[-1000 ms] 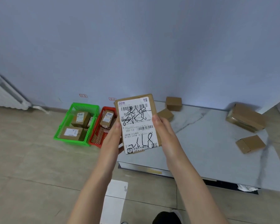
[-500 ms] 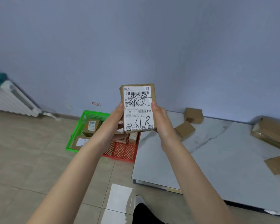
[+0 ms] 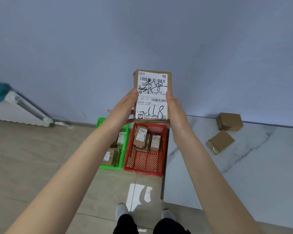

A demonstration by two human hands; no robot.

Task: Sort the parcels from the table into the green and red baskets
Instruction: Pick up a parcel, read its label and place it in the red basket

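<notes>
Since half a second before, your arms had stretched further out and the parcel [image 3: 151,95] had come to sit above the far rim of the red basket [image 3: 143,172], where earlier it had hung over the seam between the two baskets with your left arm covering most of the red one. Your grip itself had not changed. Your left hand [image 3: 125,107] clasped the parcel's left edge with the thumb on the label face. Your right hand [image 3: 174,108] clasped the right edge the same way, and the rest of its fingers were hidden behind the cardboard. You held the parcel upright in the air, clear of everything else, with its white label and black scrawl turned toward you.

Directly beneath the grip lay the red basket on the floor, with two labelled boxes [image 3: 140,135] leaning together at its far end. Below and to the left of the grip, touching the red one, stood the green basket [image 3: 109,167], partly behind your left forearm, with more boxes [image 3: 109,156] inside. To the right of the grip spread the marble table [image 3: 243,174], its edge just beside the red basket, and two plain brown boxes [image 3: 219,141] rested on it well apart from your hands. Far to the left of the grip a white radiator [image 3: 19,108] ran along the wall.
</notes>
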